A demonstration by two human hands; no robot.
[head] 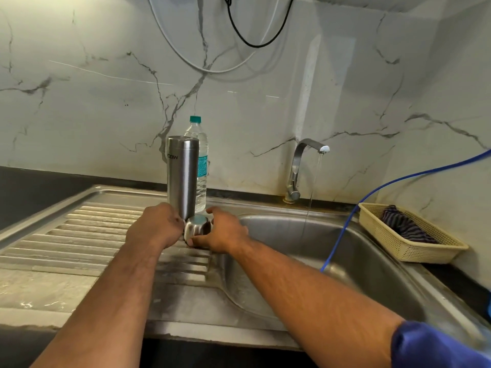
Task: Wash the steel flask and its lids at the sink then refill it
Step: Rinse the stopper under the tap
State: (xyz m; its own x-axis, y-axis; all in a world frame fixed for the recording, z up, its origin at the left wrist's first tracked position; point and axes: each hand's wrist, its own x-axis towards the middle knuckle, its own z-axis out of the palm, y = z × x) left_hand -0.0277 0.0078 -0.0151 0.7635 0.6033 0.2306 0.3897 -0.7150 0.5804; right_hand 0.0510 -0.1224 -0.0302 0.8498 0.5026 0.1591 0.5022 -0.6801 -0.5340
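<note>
**Item 1.** Tall brushed-steel cylindrical flask. It stood at centre frame on the ribbed steel drainboard. Its lettering read upside down, so it was judged to be inverted.
- Grip: the left hand was curled about its lower end, fingers hidden behind the body.
- Handling: judged rigid, light if empty, slick when wet and tippy on the ribs. Best taken round the mid-body with a full wrap.

**Item 2.** Small domed steel cup lid, just in front of the flask's foot; contact could not be told.
- Grip: the right hand held it, thumb near side, fingers over the far side.
- Handling: judged light, stiff and slippery. Best taken across the rim.

**Also present.**
- Clear plastic water bottle with teal cap, directly behind the flask.
- Chrome tap, running into the steel sink basin, right of centre.
</note>
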